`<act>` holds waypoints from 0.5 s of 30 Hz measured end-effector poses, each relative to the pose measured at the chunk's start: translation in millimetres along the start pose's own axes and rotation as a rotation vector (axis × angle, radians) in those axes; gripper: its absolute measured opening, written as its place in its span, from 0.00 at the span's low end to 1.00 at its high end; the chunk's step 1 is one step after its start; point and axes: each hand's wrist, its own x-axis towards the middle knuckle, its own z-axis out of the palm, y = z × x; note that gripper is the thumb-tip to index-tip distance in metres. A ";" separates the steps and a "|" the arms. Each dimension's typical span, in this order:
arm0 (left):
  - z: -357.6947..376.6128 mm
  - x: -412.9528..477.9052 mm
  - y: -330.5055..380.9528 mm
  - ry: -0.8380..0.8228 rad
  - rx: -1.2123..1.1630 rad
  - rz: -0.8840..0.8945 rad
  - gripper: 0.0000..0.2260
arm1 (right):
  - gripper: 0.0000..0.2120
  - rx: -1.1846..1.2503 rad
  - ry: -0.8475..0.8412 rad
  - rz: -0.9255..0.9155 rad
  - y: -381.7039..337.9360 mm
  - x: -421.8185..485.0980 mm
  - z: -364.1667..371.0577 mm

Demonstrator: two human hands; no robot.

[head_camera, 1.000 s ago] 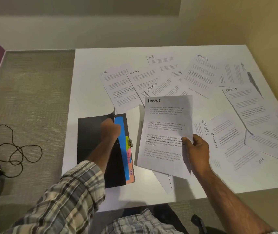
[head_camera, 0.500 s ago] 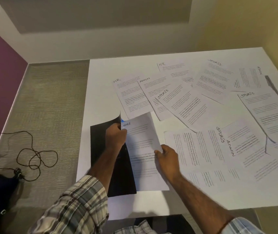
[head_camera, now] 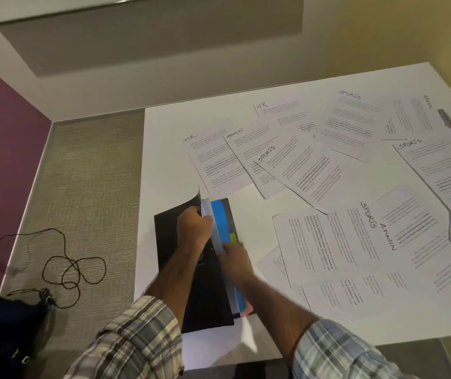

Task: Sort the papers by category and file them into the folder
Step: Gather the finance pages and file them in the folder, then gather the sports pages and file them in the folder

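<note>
A black folder with coloured dividers lies near the front left of the white table. My left hand grips and lifts its black cover. A white sheet, the Finance paper, sits almost wholly inside, over the blue divider; only a narrow strip shows. My right hand pinches that sheet's lower edge. Loose papers headed HR, ADMIN and SPORTS are spread across the table to the right.
More overlapping sheets cover the right half of the table up to the yellow wall. A tangled black cable and a dark bag lie on the carpet at the left. The table's front edge is close to my body.
My right hand brought the Finance paper from above the table down and left, sliding it under the folder's lifted cover. My left hand kept holding the cover up.
</note>
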 end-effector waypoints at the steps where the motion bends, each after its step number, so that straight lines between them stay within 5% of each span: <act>1: 0.4 -0.2 0.4 -0.005 0.004 0.000 0.09 | 0.11 0.006 -0.017 -0.005 0.3 1.7 2.7; 8: 3.6 -1.5 -0.4 -0.042 0.043 -0.020 0.09 | 0.11 -0.047 -0.107 0.016 4.4 7.1 5.4; 15: 36.7 -8.5 10.2 -0.016 0.194 -0.026 0.17 | 0.12 -0.286 0.033 -0.048 35.5 -9.7 -48.3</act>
